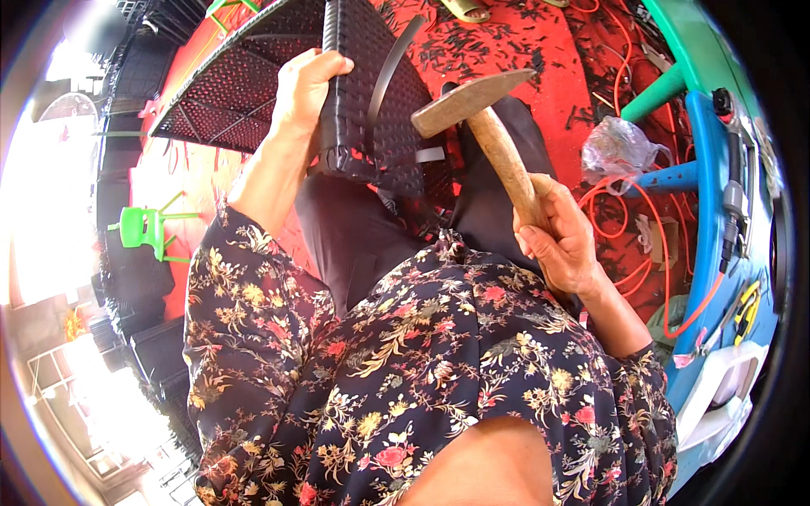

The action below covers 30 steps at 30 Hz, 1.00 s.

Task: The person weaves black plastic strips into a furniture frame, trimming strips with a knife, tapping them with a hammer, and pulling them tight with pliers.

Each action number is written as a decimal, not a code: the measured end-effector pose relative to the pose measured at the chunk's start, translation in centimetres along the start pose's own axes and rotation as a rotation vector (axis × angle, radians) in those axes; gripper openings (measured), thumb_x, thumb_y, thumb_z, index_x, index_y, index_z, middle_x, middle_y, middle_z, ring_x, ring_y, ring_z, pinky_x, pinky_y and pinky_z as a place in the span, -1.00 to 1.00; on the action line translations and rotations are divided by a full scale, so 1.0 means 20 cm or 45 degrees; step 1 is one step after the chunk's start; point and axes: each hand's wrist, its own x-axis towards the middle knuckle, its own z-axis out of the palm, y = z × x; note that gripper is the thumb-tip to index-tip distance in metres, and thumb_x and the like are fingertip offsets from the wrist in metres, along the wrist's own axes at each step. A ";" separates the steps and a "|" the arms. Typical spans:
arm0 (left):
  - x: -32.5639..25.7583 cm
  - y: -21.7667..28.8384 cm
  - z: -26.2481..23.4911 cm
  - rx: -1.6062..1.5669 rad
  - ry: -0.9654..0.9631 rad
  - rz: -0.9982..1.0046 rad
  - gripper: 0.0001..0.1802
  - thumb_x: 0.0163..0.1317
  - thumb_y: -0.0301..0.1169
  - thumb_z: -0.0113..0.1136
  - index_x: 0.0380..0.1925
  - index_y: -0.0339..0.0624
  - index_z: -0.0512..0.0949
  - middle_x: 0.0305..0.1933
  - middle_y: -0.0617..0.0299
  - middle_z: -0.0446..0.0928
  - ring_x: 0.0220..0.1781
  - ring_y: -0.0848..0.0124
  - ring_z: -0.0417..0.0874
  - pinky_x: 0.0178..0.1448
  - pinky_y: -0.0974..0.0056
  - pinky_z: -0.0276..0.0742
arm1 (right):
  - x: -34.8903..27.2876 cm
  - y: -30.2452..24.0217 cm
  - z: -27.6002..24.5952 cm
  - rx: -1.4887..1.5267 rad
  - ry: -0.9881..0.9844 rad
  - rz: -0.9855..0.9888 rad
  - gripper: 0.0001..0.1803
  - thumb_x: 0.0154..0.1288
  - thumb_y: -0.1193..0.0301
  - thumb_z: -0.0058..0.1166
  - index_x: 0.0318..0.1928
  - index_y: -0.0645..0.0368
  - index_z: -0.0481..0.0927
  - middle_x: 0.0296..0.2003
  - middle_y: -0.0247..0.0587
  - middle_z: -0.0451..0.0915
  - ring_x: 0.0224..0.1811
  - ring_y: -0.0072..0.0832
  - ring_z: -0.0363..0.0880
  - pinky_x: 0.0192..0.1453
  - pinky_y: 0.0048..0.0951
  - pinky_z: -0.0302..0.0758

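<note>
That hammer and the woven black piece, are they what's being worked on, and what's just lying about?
In use:
right hand gripping the wooden-handled hammer
left hand holding the black woven panel

Lying about:
clear plastic bag
orange cord
green stool
black offcuts on the red floor

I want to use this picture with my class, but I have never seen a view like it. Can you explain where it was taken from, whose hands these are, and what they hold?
It comes from a wide fisheye camera worn on a person's head, looking down, so straight edges bend near the rim. Both hands belong to that person, who wears a flowered blouse. The left hand grips the edge of a dark woven panel resting on the lap. The right hand holds a hammer by its wooden handle, head raised near the panel. Below lies a red floor strewn with dark offcuts, and an orange cable beside a blue bench.
</note>
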 end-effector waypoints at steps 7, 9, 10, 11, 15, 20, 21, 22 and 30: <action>-0.07 0.09 0.05 -0.012 -0.009 -0.068 -0.87 0.03 -0.43 0.24 -0.58 -0.23 0.52 -0.58 0.32 0.49 -0.57 0.55 0.51 -0.45 0.41 0.43 | 0.05 0.05 0.09 0.085 -0.085 -0.061 -0.52 0.32 0.59 -0.02 0.22 0.34 0.22 -0.35 -0.28 0.45 -0.47 -0.67 0.38 -0.36 -0.59 0.39; -0.12 0.12 0.05 0.156 0.024 -0.004 -0.86 0.06 -0.41 0.24 -0.54 -0.24 0.54 -0.58 0.33 0.49 -0.55 0.54 0.52 -0.43 0.40 0.45 | 0.07 0.05 0.12 0.155 -0.105 -0.065 -0.53 0.32 0.58 -0.03 0.22 0.33 0.23 -0.35 -0.28 0.46 -0.47 -0.66 0.39 -0.36 -0.59 0.40; -0.17 0.12 0.04 0.170 0.025 0.041 -0.79 0.14 -0.29 0.25 -0.48 -0.22 0.55 -0.55 0.34 0.51 -0.53 0.56 0.53 -0.41 0.41 0.45 | 0.07 0.05 0.11 0.109 -0.131 -0.062 -0.54 0.33 0.59 -0.05 0.22 0.32 0.23 -0.34 -0.27 0.46 -0.48 -0.66 0.38 -0.37 -0.58 0.41; -0.21 0.12 0.02 0.121 0.006 -0.003 -0.77 0.16 -0.26 0.24 -0.48 -0.20 0.55 -0.54 0.34 0.51 -0.53 0.57 0.52 -0.41 0.41 0.44 | 0.07 0.05 0.12 0.092 -0.152 -0.066 -0.54 0.32 0.60 -0.05 0.22 0.32 0.23 -0.33 -0.27 0.47 -0.48 -0.66 0.37 -0.37 -0.58 0.41; -0.37 0.13 0.04 0.042 -0.054 -0.175 -0.69 0.23 -0.12 0.18 -0.46 -0.14 0.53 -0.49 0.36 0.53 -0.55 0.62 0.47 -0.44 0.45 0.41 | 0.06 0.06 0.12 0.025 -0.144 -0.121 -0.54 0.29 0.63 -0.05 0.20 0.30 0.25 -0.27 -0.27 0.50 -0.46 -0.68 0.37 -0.37 -0.60 0.40; -0.41 0.14 0.18 0.067 -0.063 -0.222 -0.68 0.18 -0.18 0.22 -0.44 -0.26 0.54 -0.50 0.37 0.51 -0.53 0.59 0.47 -0.48 0.39 0.35 | 0.05 0.05 0.11 0.000 -0.133 -0.153 -0.55 0.29 0.63 -0.05 0.19 0.29 0.26 -0.24 -0.27 0.50 -0.45 -0.69 0.37 -0.36 -0.61 0.39; -0.39 0.13 0.17 0.157 -0.052 -0.191 -0.71 0.22 -0.22 0.16 -0.41 -0.27 0.55 -0.50 0.35 0.50 -0.50 0.56 0.49 -0.44 0.38 0.38 | 0.05 0.05 0.11 -0.003 -0.128 -0.168 -0.55 0.30 0.62 -0.05 0.19 0.29 0.26 -0.25 -0.28 0.50 -0.46 -0.70 0.36 -0.37 -0.61 0.39; -0.35 0.10 0.15 0.241 -0.042 -0.165 -0.74 0.25 -0.26 0.11 -0.39 -0.27 0.55 -0.49 0.34 0.50 -0.48 0.54 0.51 -0.40 0.38 0.41 | 0.05 0.05 0.11 -0.008 -0.122 -0.175 -0.56 0.31 0.62 -0.06 0.19 0.30 0.26 -0.26 -0.29 0.49 -0.47 -0.70 0.36 -0.38 -0.62 0.38; -0.08 0.04 0.07 0.909 0.030 0.536 -0.69 0.22 -0.31 0.02 -0.48 -0.38 0.56 -0.52 0.12 0.52 -0.42 0.38 0.53 -0.29 0.27 0.35 | 0.16 0.05 0.12 0.093 0.015 -0.194 -0.55 0.35 0.61 -0.08 0.23 0.33 0.23 -0.35 -0.35 0.41 -0.52 -0.73 0.31 -0.45 -0.66 0.33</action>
